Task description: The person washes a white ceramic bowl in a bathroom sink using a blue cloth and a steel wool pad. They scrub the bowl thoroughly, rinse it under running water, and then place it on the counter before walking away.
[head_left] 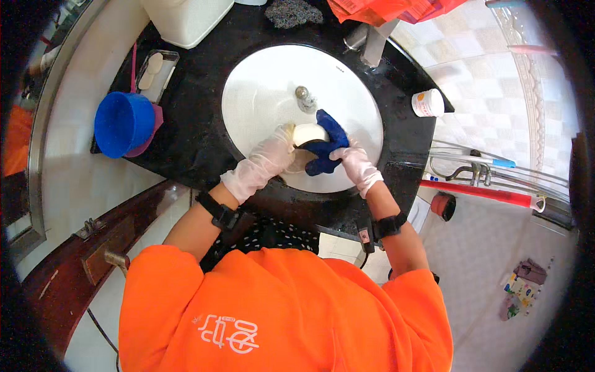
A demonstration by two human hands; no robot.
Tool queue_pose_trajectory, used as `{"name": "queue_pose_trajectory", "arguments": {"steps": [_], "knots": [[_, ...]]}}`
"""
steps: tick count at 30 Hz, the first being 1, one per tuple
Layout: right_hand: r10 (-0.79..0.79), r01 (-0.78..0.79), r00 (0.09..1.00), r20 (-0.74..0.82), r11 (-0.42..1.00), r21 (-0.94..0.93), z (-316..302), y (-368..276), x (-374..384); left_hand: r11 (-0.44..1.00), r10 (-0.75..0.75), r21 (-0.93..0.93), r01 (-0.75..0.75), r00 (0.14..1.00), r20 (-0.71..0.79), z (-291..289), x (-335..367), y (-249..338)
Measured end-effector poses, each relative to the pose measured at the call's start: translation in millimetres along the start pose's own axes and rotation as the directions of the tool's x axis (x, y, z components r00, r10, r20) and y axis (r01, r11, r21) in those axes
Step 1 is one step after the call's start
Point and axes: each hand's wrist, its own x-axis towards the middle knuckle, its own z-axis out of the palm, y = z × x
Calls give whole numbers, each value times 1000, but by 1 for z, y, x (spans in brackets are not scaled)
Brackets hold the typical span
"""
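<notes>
Both hands wear thin, see-through gloves and work over the white washbasin (pixel 257 80). My left hand (pixel 277 150) is closed on the left edge of a smooth white rounded thing (pixel 310 132) whose kind I cannot make out. My right hand (pixel 354 162) grips a dark blue cloth (pixel 333 131), its fingertips pressed on the fabric. The cloth lies against the right and lower side of the white thing, with one end sticking up and another hanging toward the near rim. The left fingertips are partly hidden. Beyond the hands shows the metal drain (pixel 302 92).
The black counter (pixel 195 124) surrounds the basin. On it stand a blue basin (pixel 124 125), a soap dish with pale soap pieces (pixel 152 69), a grey scouring pad (pixel 293 12), a metal tap (pixel 378 43) and a white tub (pixel 427 103). Rails (pixel 483 173) line the right wall.
</notes>
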Motion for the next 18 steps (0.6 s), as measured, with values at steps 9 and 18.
{"name": "queue_pose_trajectory", "arguments": {"steps": [9, 18], "knots": [[-420, 263, 907, 24, 521, -812, 71, -48, -3, 992, 91, -79, -102, 987, -134, 12, 14, -30], [-369, 247, 928, 50, 508, -826, 72, -54, 5, 934, -93, -350, 63, 993, -69, 20, 24, -51]]}}
